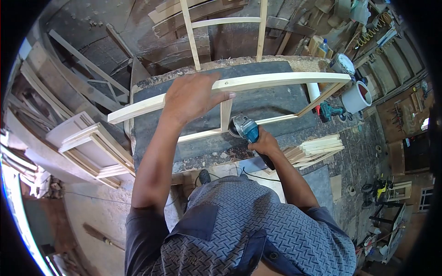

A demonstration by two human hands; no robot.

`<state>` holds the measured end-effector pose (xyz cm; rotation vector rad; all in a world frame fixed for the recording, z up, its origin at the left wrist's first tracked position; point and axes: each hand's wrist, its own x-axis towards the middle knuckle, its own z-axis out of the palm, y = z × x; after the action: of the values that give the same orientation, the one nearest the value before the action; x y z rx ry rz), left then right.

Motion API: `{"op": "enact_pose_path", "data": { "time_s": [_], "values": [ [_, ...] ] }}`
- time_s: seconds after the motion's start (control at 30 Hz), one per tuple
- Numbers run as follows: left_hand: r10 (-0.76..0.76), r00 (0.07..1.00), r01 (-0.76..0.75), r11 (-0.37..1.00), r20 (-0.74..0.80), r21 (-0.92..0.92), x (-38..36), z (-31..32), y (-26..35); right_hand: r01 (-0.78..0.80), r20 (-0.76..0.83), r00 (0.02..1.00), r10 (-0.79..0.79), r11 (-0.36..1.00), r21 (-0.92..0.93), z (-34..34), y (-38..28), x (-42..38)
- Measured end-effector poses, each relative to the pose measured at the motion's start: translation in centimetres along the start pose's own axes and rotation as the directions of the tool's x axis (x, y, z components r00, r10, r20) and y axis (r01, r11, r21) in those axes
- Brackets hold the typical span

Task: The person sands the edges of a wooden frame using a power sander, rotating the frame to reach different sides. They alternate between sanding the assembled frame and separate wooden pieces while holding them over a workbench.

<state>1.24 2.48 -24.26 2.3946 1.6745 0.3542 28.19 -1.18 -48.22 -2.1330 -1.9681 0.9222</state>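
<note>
A pale wooden frame (281,79) stands on its edge across the dark-topped workbench (271,101), its long upper rail crossing the view. My left hand (189,94) is wrapped over that rail, left of its middle, with the thumb on the near side. In my right hand (265,141) is a teal angle grinder (248,129). The grinder's head sits right beside the frame's short middle crosspiece (225,115), close over the lower rail (202,135). Part of the disc is hidden behind the tool's guard.
At the bench's right lie a teal cordless drill (330,110), a white bucket (355,97) and an open tub (343,63). Wood strips (322,149) are piled at the near right. More frames (94,156) lean at left; a broom (97,232) lies on the floor.
</note>
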Motion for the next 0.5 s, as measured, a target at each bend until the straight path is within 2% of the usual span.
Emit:
{"op": "enact_pose_path", "data": {
  "time_s": [0.23,0.33,0.4,0.5],
  "values": [
    [-0.015,0.998,0.016,1.0,-0.059,0.012,0.2,0.6,-0.5,-0.035,-0.022,0.999,0.036,0.999,0.016,-1.7,3.8,0.6],
    [-0.021,0.998,0.022,1.0,-0.062,0.018,0.5,0.3,-0.3,-0.06,-0.072,0.995,0.063,0.997,0.052,-3.5,7.8,0.5],
    [-0.044,0.998,0.045,0.999,-0.04,0.017,0.6,-0.1,0.4,-0.06,-0.208,0.975,0.074,0.995,0.076,-4.6,10.8,0.6],
    [-0.078,0.996,0.079,0.997,-0.039,0.022,0.5,0.1,0.8,-0.124,-0.21,0.966,0.151,0.983,0.135,-6.5,16.0,2.1]
  ]
}}
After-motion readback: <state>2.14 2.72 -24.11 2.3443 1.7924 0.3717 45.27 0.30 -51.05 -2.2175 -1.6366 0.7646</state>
